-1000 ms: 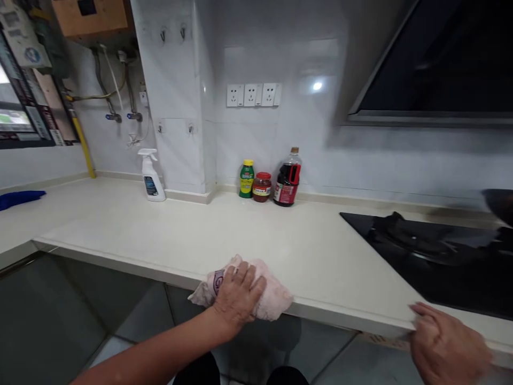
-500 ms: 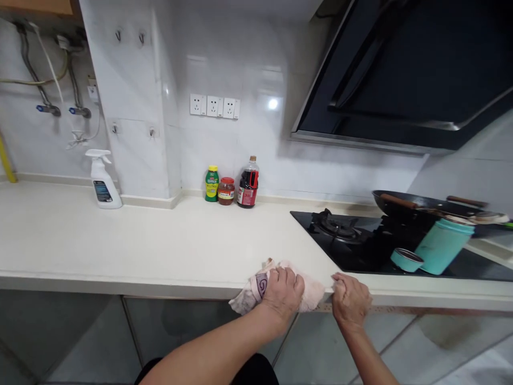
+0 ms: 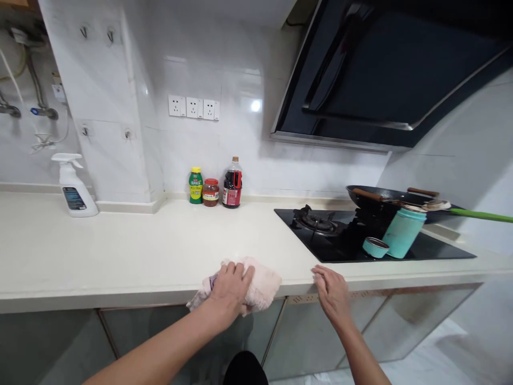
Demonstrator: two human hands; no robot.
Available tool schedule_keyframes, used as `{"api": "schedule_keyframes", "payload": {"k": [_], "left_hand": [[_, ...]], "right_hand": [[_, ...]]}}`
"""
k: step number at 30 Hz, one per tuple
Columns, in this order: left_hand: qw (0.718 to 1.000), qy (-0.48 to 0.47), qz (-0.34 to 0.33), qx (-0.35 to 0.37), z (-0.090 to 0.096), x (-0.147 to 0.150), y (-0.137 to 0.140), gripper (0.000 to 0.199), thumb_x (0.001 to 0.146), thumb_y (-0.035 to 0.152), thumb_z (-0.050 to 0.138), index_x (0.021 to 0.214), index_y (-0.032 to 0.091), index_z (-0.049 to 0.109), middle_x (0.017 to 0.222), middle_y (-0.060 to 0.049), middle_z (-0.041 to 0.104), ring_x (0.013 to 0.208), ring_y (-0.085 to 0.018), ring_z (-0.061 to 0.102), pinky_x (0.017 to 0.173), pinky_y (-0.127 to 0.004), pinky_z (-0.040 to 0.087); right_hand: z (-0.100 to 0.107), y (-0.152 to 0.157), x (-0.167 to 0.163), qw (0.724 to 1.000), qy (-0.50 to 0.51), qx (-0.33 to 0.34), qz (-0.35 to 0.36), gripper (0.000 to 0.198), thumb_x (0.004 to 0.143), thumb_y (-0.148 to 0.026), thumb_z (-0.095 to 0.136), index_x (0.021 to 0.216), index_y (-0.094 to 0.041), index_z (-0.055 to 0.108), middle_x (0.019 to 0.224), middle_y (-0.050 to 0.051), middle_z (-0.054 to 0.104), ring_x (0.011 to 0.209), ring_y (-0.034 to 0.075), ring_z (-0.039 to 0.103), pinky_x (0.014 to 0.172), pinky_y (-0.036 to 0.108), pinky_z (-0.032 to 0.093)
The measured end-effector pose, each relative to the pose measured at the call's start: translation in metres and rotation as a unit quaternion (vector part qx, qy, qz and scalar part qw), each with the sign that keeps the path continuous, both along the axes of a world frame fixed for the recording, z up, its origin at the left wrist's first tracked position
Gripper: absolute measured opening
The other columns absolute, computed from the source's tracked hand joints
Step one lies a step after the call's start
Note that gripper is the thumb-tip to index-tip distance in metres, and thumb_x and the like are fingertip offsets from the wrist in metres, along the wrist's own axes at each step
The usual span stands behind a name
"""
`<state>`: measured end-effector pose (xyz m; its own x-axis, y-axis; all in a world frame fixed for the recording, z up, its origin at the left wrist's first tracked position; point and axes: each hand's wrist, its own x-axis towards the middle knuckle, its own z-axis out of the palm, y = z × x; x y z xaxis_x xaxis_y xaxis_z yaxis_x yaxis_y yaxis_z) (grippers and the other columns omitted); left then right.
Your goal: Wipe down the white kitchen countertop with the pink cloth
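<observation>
My left hand point(image 3: 231, 291) presses a pale pink cloth point(image 3: 262, 282) onto the front edge of the white countertop point(image 3: 132, 251). Part of the cloth hangs down over the edge, and its patterned end pokes out left of my fingers. My right hand point(image 3: 332, 291) is at the counter's front edge by the near corner of the black gas stove point(image 3: 340, 248). Its fingers are loosely bent with the thumb apart, and nothing is in them.
A teal bottle point(image 3: 404, 232) and its cup-like lid point(image 3: 375, 247) stand on the stove before a wok point(image 3: 387, 195). Along the wall are a soy sauce bottle point(image 3: 232, 187), a red-lidded jar point(image 3: 210, 192), a green bottle point(image 3: 196, 187) and a white spray bottle point(image 3: 76, 187). A range hood point(image 3: 360, 80) hangs above.
The view has swung to the right. My left hand has slid left along the counter edge with the cloth. My right hand's fingers have loosened from the edge.
</observation>
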<state>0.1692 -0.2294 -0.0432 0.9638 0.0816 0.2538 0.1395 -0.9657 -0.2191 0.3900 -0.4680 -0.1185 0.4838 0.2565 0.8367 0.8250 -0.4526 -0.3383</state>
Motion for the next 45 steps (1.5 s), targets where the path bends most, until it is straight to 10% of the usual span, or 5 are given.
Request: {"api": "schedule_keyframes", "payload": {"k": [6,11,17,28,45], "left_hand": [[0.998,-0.052,0.021,-0.017,0.002,0.010,-0.014,0.088,0.051,0.043,0.092,0.126,0.014,0.054,0.112,-0.016,0.060,0.100,-0.033,0.054,0.089,-0.048,0.044],[0.998,-0.062,0.008,-0.020,0.000,0.008,-0.015,0.053,0.082,0.026,0.069,0.131,0.015,0.053,0.118,-0.017,0.061,0.106,-0.033,0.055,0.099,-0.053,0.040],[0.979,-0.065,-0.175,-0.085,0.010,-0.040,0.039,0.065,0.082,0.025,0.073,0.142,0.022,0.048,0.147,-0.015,0.049,0.131,-0.030,0.049,0.108,-0.043,0.042],[0.977,-0.177,-0.058,-0.106,0.008,-0.085,0.136,0.042,0.099,0.050,0.049,0.124,0.022,0.065,0.132,-0.014,0.063,0.126,-0.031,0.055,0.102,-0.050,0.043],[0.976,-0.174,-0.022,-0.131,0.000,-0.098,0.135,0.042,0.097,0.054,0.051,0.124,0.025,0.067,0.131,-0.010,0.065,0.122,-0.029,0.059,0.100,-0.046,0.046]], "right_hand": [[0.015,0.039,-0.105,0.994,0.003,0.058,0.091,0.026,0.100,-0.035,0.043,0.118,-0.025,0.061,0.125,0.010,0.058,0.119,0.028,0.053,0.102,0.052,0.043],[0.016,0.109,-0.159,0.975,-0.058,-0.059,0.208,0.048,0.102,-0.042,0.041,0.146,-0.024,0.038,0.142,0.012,0.047,0.134,0.030,0.041,0.108,0.054,0.042],[0.012,0.113,-0.143,0.964,-0.110,-0.181,0.158,0.093,0.080,-0.035,0.080,0.154,-0.022,0.024,0.154,0.014,0.036,0.140,0.036,0.032,0.110,0.058,0.038],[0.024,0.107,-0.135,0.959,-0.111,-0.233,0.113,0.087,0.066,-0.019,0.090,0.141,-0.027,0.046,0.146,0.013,0.046,0.129,0.037,0.043,0.104,0.053,0.035],[-0.002,0.006,-0.032,0.955,-0.117,-0.274,-0.008,0.063,0.073,-0.021,0.072,0.131,-0.027,0.048,0.142,0.014,0.046,0.132,0.035,0.042,0.106,0.052,0.034]]}}
